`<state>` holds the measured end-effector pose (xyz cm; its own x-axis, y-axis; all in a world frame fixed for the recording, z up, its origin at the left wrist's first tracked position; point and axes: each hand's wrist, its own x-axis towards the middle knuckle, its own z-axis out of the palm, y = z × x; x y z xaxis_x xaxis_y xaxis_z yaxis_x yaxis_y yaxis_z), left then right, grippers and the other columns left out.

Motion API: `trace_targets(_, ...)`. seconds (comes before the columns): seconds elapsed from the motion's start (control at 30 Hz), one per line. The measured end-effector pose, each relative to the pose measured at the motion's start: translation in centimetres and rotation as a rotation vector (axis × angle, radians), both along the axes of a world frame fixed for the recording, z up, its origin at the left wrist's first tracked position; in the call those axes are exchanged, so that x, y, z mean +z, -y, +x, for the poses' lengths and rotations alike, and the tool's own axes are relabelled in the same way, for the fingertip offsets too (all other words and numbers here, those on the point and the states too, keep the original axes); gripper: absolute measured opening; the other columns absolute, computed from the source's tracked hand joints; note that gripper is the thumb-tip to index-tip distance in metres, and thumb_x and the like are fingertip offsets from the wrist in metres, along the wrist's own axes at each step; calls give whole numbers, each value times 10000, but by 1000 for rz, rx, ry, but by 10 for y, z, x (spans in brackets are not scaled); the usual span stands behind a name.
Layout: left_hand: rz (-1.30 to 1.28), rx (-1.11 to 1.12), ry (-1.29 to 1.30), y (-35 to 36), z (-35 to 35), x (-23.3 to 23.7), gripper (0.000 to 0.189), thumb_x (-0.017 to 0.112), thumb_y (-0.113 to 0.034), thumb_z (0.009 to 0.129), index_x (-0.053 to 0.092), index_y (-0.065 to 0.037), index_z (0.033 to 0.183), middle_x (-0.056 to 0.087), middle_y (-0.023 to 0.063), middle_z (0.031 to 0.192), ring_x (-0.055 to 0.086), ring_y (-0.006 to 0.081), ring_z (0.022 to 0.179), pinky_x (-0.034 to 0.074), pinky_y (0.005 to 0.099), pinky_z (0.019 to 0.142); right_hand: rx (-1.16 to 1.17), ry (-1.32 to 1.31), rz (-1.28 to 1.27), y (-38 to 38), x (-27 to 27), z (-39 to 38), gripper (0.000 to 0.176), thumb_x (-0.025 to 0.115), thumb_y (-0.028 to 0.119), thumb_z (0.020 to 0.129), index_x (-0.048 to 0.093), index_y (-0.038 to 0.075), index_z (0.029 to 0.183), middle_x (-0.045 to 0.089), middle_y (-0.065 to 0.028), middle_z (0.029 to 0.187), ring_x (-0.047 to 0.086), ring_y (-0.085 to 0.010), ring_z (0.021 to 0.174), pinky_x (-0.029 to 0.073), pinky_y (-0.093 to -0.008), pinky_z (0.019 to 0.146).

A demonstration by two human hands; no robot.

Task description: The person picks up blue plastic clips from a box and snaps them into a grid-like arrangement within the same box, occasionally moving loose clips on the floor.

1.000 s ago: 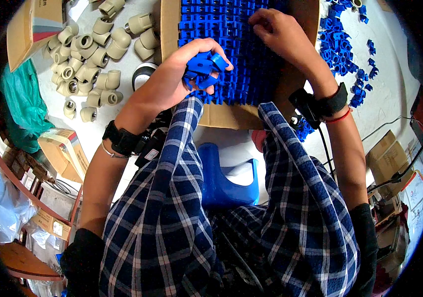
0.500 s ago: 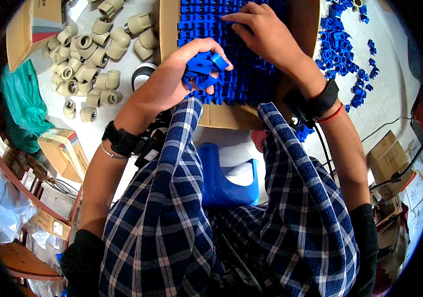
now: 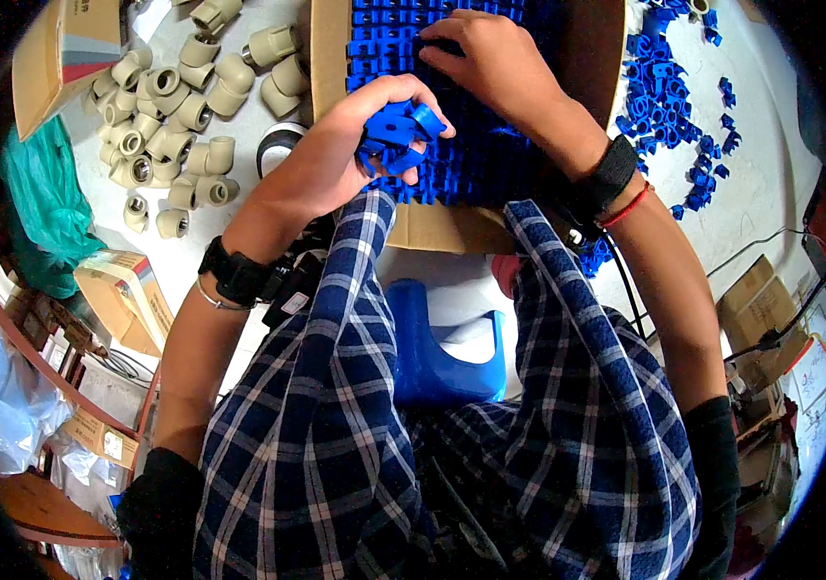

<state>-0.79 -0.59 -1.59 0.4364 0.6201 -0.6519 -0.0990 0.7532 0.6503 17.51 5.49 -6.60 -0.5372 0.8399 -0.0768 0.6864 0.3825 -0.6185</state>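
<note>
Left hand [image 3: 353, 135] partly hides held blue clips [image 3: 395, 128]; right hand's [image 3: 502, 66] contact unclear.

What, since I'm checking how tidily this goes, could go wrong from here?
The left hand holds several blue parts at once, so one might slip. The right hand, over the rows in the box, could knock some askew. Loose pieces on the floor might get stepped on.
</note>
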Motion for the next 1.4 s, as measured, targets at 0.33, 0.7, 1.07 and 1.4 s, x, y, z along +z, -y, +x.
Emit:
trace_targets(0.33, -18, 7, 53, -1, 0, 1, 300, 398, -307, 952, 572, -63, 941, 625, 86, 921, 552, 88, 668, 468, 235, 551, 10, 54, 13, 0, 2, -4, 183, 587, 212, 817, 654, 46, 853, 640, -179, 788, 636, -345, 725, 521, -448, 660)
trace_targets(0.7, -48, 46, 385, 10, -16, -23, 242, 402, -167, 976, 472, -56, 1179, 567, 83, 1043, 583, 143, 911, 546, 295, 709, -100, -433, -167, 25, 55, 0, 198, 567, 184, 825, 653, 19, 891, 636, -170, 845, 620, -322, 810, 498, -384, 725)
trace_targets(1.07, 276, -110, 237, 10, -15, -7, 289, 432, -100, 957, 434, -56, 1242, 533, 102, 1145, 594, 190, 923, 535, 303, 733, -67, -348, -170, 51, 56, 8, 231, 684, 171, 763, 607, 35, 933, 571, -130, 847, 578, -299, 782, 475, -351, 701)
trace_targets(1.4, 172, 1, 156, 7, -7, 3, 327, 382, -308, 977, 504, -73, 1169, 610, 95, 1058, 589, 136, 868, 486, 246, 675, -495, -710, -666, 60, 53, 17, 195, 581, 161, 898, 618, 6, 1011, 610, -2, 841, 549, -69, 737, 455, -206, 665)
